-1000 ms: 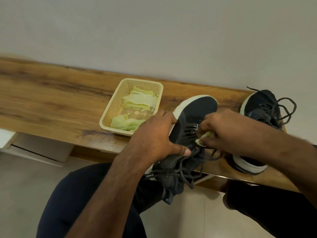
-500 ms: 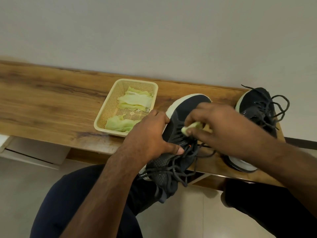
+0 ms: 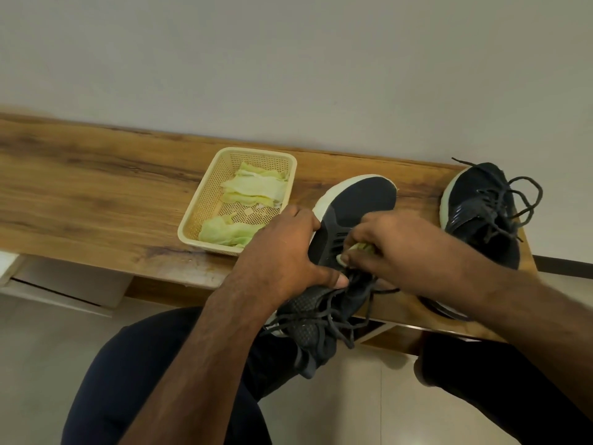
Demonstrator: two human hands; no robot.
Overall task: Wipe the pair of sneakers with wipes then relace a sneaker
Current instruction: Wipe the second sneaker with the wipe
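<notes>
From the head camera, a dark sneaker [image 3: 353, 207] with a white sole lies tipped at the front edge of the wooden shelf [image 3: 96, 194], its toe on the wood and its heel hanging off over the person's lap. Its top is smooth at the toe and bumpy mesh near the heel, and its dark laces [image 3: 324, 319] hang loose and tangled. The left hand [image 3: 282, 255] grips the side of this sneaker, thumb across the top. The right hand [image 3: 404, 248] pinches a crumpled pale green wipe [image 3: 361, 247] and presses it on the sneaker by the lace holes. The other sneaker [image 3: 481, 216] sits near the right end of the shelf, its laces looped. A cream plastic basket [image 3: 205, 200] full of little holes sits just left of the held sneaker, with more soft, wrinkly wipes [image 3: 253, 191] inside.
</notes>
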